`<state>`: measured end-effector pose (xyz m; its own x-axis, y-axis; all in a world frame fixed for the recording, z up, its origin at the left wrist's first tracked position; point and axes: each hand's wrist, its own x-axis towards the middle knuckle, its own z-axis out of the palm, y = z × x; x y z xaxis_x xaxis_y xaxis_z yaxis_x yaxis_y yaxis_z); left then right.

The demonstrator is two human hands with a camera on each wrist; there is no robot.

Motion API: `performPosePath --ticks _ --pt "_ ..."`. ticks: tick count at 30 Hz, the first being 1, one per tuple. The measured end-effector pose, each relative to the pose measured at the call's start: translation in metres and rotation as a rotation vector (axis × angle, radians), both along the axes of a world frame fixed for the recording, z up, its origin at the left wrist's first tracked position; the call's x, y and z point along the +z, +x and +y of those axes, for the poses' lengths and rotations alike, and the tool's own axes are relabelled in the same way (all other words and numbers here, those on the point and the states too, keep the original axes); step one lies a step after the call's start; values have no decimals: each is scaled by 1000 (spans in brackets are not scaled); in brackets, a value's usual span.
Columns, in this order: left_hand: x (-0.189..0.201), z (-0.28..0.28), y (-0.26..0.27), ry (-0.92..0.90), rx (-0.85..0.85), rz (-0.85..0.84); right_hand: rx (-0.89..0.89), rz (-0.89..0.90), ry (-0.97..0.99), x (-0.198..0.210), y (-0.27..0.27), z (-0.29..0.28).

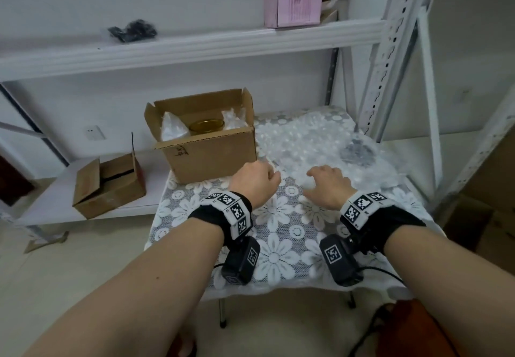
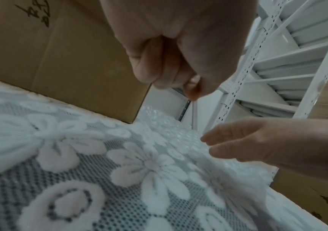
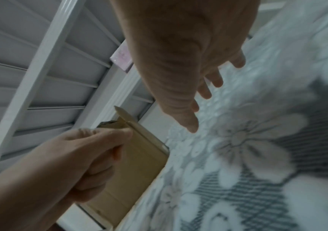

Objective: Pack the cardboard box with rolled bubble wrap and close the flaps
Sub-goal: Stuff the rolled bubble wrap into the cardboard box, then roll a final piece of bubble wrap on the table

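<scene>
An open cardboard box [image 1: 200, 147] [image 2: 60, 62] [image 3: 139, 164] stands at the table's back left. Inside it are white bubble wrap rolls [image 1: 172, 128] on either side of a gold-lidded jar [image 1: 206, 125]. A clear bubble wrap sheet [image 1: 306, 139] [image 2: 169, 129] [image 3: 228, 87] lies flat to the right of the box. My left hand [image 1: 256, 181] [image 2: 179, 62] [image 3: 84, 156] hovers at the sheet's near left corner, its fingers curled with nothing visible in them. My right hand [image 1: 326, 181] [image 2: 258, 140] [image 3: 189, 70] reaches over the sheet's near edge with its fingers straight and spread.
The table [image 1: 278, 245] wears a floral lace cloth. A dark object [image 1: 356, 150] lies under the sheet at the right. A smaller brown box [image 1: 108, 186] sits on a low shelf to the left. White shelf uprights [image 1: 390, 50] rise at the right, and a pink box [image 1: 295, 2] is on the shelf above.
</scene>
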<state>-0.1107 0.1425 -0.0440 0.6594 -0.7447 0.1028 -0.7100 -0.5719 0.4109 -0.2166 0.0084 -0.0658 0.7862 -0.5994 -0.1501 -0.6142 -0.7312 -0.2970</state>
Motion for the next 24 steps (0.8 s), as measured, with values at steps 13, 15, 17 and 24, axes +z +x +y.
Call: performPosePath --ticks 13,15,17,24 --pt "-23 -5 -25 390 -94 249 55 102 -21 -18 -33 -18" --pt "-23 -6 -30 359 -98 286 67 90 -6 -19 -33 -14" --pt "-25 -8 -35 339 -104 311 69 41 24 -21 -33 -11" --pt "-25 -7 -39 70 -123 579 45 -237 383 -19 -26 4"
